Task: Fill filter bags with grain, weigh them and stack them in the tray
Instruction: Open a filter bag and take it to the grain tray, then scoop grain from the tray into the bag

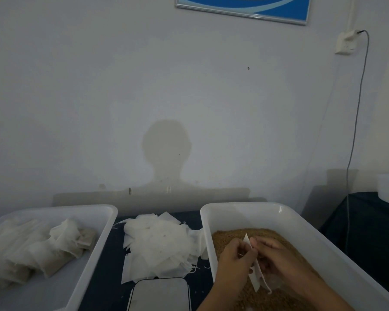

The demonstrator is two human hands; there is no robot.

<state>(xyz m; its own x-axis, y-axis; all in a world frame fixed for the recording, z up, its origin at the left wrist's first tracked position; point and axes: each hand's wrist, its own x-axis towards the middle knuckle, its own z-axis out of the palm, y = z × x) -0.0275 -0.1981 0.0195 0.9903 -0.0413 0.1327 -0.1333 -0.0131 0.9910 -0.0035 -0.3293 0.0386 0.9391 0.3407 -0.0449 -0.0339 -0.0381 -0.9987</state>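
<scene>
both hands, left (235,254) and right (276,254), pinch one thin white filter bag (255,269) between them, edge-on above coarse brown grain (225,237) in the right white plastic tub (301,223). limp empty bags (160,241) lie heaped on the dark table; lumpy filled bags (54,248) crowd the left tray (94,250). a flat scale (161,294) sits near.

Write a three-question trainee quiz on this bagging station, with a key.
1. True or false: both hands hold the filter bag over the grain tub.
2. The pile of empty bags lies: A) inside the left tray, B) on the table between the two containers, C) on the scale.
3. What is stacked in the left tray?

Key: 1 true: left hand and right hand both pinch it. 2 B. 3 filled bags.
</scene>
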